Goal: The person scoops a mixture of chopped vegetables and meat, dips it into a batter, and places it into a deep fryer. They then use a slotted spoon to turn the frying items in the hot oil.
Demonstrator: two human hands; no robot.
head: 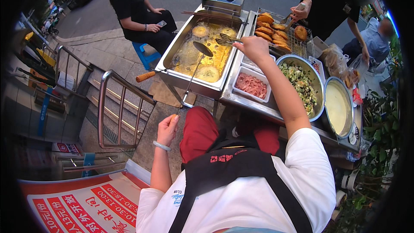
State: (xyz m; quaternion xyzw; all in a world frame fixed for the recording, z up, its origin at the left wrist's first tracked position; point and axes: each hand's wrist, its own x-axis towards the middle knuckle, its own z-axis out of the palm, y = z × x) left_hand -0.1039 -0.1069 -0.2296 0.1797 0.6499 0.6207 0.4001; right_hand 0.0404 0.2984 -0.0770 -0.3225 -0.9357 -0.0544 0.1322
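Observation:
My left hand [168,130] grips the handle of a long-handled metal ladle [202,49], whose round flat head is over the fryer. Metal tongs [226,39] are in my right hand [255,48], their tips above the oil. Several round fritters, one of them a fritter [207,73] at the near end, fry in the bubbling oil of the steel fryer [223,84]. Another tool with a wooden handle [145,77] rests across the fryer's left rim. Long chopsticks [210,15] lie across the far end. Browned fritters [264,29] are piled on a wire rack [299,47].
Right of the fryer are a tub of raw meat strips [250,85], a bowl of chopped vegetables [299,84] and a bowl of pale batter [338,106]. A co-worker's hand [300,11] holds tongs at the rack. A person sits on a blue stool [145,55]; a metal railing [103,110] stands left.

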